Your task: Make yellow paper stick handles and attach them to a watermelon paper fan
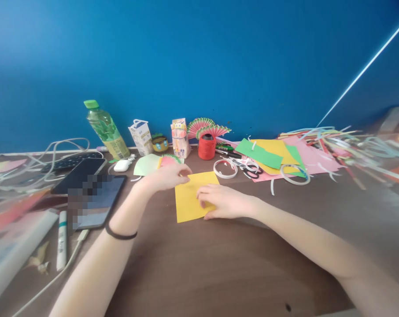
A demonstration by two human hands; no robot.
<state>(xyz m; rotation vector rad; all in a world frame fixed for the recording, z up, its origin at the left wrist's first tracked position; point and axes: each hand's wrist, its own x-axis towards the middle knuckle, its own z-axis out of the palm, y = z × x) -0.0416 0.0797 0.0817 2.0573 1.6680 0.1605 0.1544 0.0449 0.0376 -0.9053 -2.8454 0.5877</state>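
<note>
A square sheet of yellow paper [186,203] lies flat on the brown table before me. Over its upper left corner is my left hand [168,175], with thumb and fingers drawn together in a pinch; whatever may be between the fingertips is too small to make out. My right hand [224,201] rests on the right side of the sheet, its fingers loosely bent and apart, covering part of that edge. Just behind my left hand are a pale green paper [145,164] and a pink watermelon-like paper piece [168,161].
Along the blue wall stand a tilted green bottle [107,130], cartons and a red thread spool [206,147]. Rolls of tape [225,168], scissors [252,171] and coloured papers [272,155] lie behind right. A tablet [102,202], marker [62,240] and cables are on the left.
</note>
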